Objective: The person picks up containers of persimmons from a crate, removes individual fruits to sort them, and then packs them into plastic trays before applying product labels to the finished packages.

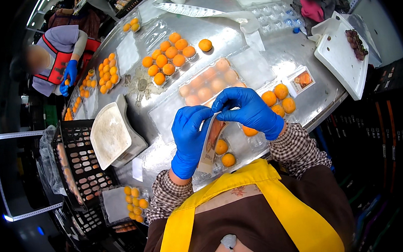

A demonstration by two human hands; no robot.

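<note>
In blue gloves, my left hand and my right hand meet over the metal table, fingertips pinched together. Between them they hold a printed paper label with a fruit picture by its upper end; it hangs down beside my left hand. Just beyond my hands lies a clear plastic pack of pale orange fruits. Orange fruits sit under and beside the label, and several more orange fruits lie right of my right hand. Another printed label rests beside those.
A clear tray of oranges stands farther back, near a paper strip. At left are a white scoop-shaped bin and black crates. A white tray with grapes stands right. A co-worker in blue gloves handles fruit at far left.
</note>
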